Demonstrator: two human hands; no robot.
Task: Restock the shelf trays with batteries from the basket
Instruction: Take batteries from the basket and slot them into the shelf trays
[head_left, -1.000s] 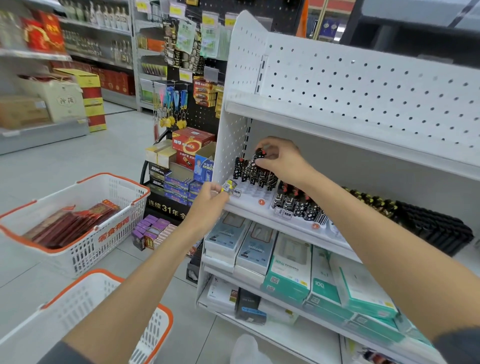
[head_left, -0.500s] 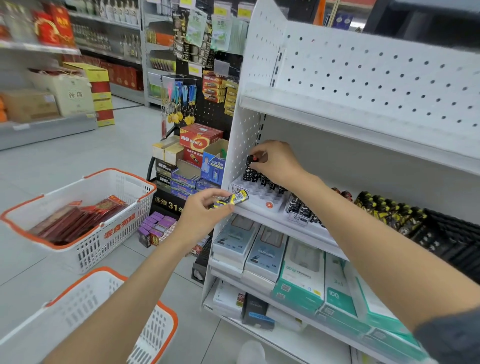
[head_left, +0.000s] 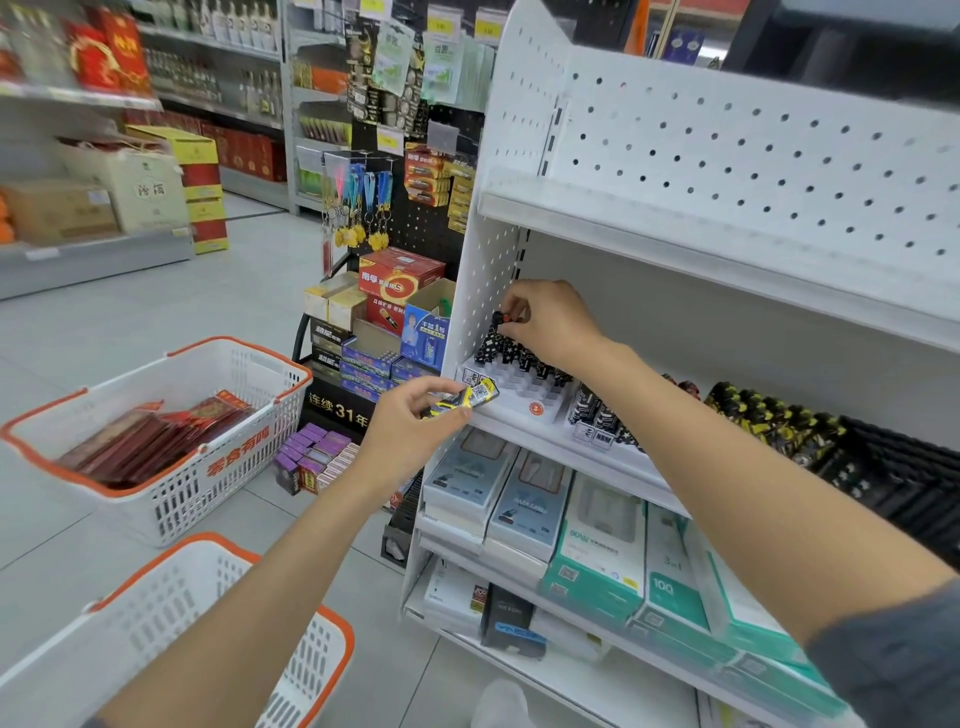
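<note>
While the right hand (head_left: 550, 322) reaches into the middle shelf (head_left: 519, 427), its thumb and fingers are closed in a pinch on the red top of a black battery (head_left: 493, 338). This battery stands upright at the back left corner of the white tray (head_left: 514, 387), just beside the perforated side wall of the shelf. More black batteries fill the back rows of the same tray, and the front rows show open sockets. To the right of it stands a second tray (head_left: 597, 415) with black and white batteries, and further right a row of yellow and black ones (head_left: 769, 415). The left hand (head_left: 410, 431) is lower, in front of the shelf edge. Its fingers are curled around a yellow battery (head_left: 467, 399), which lies almost flat and points toward the white tray without touching it. On the floor at the left are two white baskets with orange rims: the near basket (head_left: 332, 634) is under the left arm, and the far basket (head_left: 171, 499) holds red packs (head_left: 156, 441). Under the trays, flat boxes (head_left: 519, 499) lie on the lower shelf.
</note>
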